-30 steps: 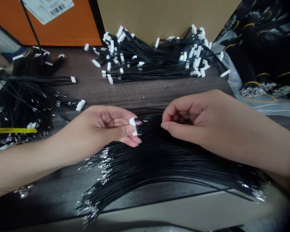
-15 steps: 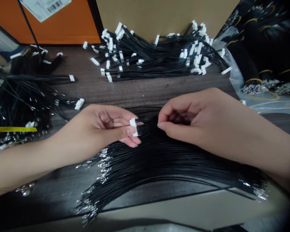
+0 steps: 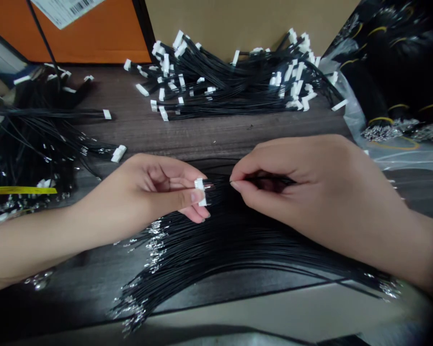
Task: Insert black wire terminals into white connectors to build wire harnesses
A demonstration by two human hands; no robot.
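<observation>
Left hand (image 3: 154,190) pinches white connector (image 3: 199,191) on black wires (image 3: 238,240); right hand (image 3: 291,180) touches them.

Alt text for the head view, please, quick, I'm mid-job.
The left hand pinches a white plastic connector at a fanned bundle of black wires; the right hand pinches wires there. Connector-ended wires lie heaped behind on a dark wood table.

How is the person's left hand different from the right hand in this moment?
The left hand holds a white plastic connector between thumb and fingers, while the right hand holds no connector and pinches some of the black wires. The left hand shows its palm side; the right hand shows mostly its back. Both are bare and sit above the same fan of wires.
</observation>
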